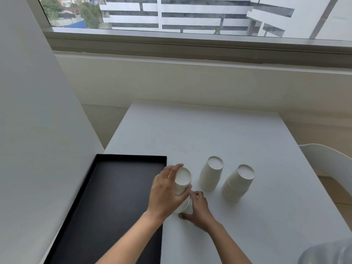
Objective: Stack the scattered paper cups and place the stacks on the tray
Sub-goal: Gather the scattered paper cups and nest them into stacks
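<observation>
We find a white table (pixel 238 134) set below a window (pixel 190 14), with a white chair (pixel 335 164) at its right edge. A black tray (pixel 114 197) lies on the table's left side, nothing resting in it. Three stacks of white paper cups stand upside down (bases up) on the table, right of the tray. The right stack (pixel 239 182) and the middle stack (pixel 211 173) stand apart from each other, untouched. We record the left stack (pixel 182 181) just beside the tray's right rim, held by both hands. The left hand (pixel 167 193) is wrapped around its upper cup, fingers curled closed on the wall. The right hand (pixel 198 210) pinches the stack's lower rim against the table.
</observation>
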{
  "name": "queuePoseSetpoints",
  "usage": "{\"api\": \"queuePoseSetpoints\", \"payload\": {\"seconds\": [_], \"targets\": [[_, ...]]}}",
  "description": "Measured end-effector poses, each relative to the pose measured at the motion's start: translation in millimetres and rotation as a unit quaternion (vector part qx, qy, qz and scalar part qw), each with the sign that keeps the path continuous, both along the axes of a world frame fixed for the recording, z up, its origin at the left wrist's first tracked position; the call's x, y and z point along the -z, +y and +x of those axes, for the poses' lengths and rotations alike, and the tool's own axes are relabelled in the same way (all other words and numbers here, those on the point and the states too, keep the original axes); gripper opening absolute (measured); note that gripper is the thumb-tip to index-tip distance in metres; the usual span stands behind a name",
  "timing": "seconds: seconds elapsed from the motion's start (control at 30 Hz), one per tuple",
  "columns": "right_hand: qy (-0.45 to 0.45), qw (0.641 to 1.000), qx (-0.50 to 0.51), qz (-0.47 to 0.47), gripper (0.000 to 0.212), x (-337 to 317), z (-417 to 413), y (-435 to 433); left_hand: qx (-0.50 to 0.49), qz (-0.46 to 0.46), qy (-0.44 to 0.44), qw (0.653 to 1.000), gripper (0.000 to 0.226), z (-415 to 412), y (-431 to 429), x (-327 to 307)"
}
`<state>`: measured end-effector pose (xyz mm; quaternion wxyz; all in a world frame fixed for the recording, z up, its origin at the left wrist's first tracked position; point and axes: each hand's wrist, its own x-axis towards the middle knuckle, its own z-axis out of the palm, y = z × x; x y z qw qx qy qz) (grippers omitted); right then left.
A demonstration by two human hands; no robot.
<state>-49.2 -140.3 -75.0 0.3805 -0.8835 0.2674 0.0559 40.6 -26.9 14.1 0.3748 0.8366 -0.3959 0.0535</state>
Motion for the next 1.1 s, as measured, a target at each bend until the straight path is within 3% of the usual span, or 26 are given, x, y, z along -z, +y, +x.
{"api": "queuePoseSetpoints", "payload": {"seconds": [0.47,0.73,0.93,1.1], "targets": [[-0.022,0.999,0.026,-0.013,0.077,-3,-14,11,-0.025,-0.020,0.049,0.998,0.066,-20,5,6],[-0.032,0.999,0.031,-0.005,0.064,-1,-20,14,-0.006,0.111,0.125,0.986,0.068,-22,12,46],[-0.051,0.998,0.040,-0.026,0.050,4,-33,17,-0.022,0.109,0.169,0.979,0.087,-23,9,47],[-0.075,0.994,0.038,-0.069,0.047,8,-51,17,-0.058,0.106,0.151,0.981,0.093,-35,25,54]]}}
